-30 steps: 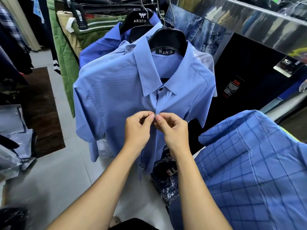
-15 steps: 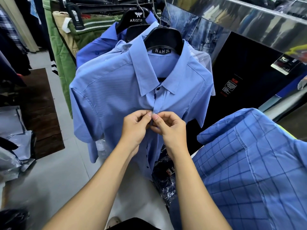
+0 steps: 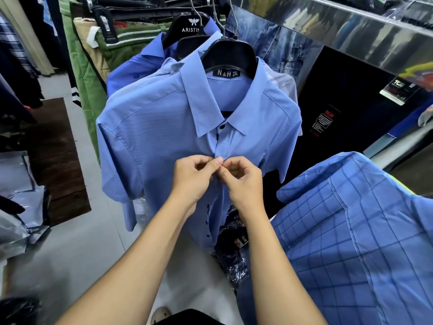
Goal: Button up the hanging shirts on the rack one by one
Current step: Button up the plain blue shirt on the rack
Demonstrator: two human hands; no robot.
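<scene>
A light blue short-sleeved shirt [image 3: 150, 127] hangs in front of me on a black hanger [image 3: 230, 56] labelled N&H 2XL. Its collar button is fastened. My left hand [image 3: 193, 178] and my right hand [image 3: 243, 181] meet at the placket in the upper chest, each pinching one edge of the shirt front with thumb and fingertips. The button between my fingers is hidden. Below my hands the front hangs apart, and dark buttons [image 3: 207, 221] show down its edge.
More blue shirts [image 3: 131, 71] hang behind on the same rack, one on an Aristino hanger [image 3: 187, 25]. A blue checked shirt [image 3: 365, 231] lies at the right. Green and khaki trousers [image 3: 89, 73] hang at the left. Bagged garments [image 3: 232, 252] lie below on the floor.
Both hands stay pinched together at the placket and have shifted slightly down the shirt front. The shirt has swung a little to the left.
</scene>
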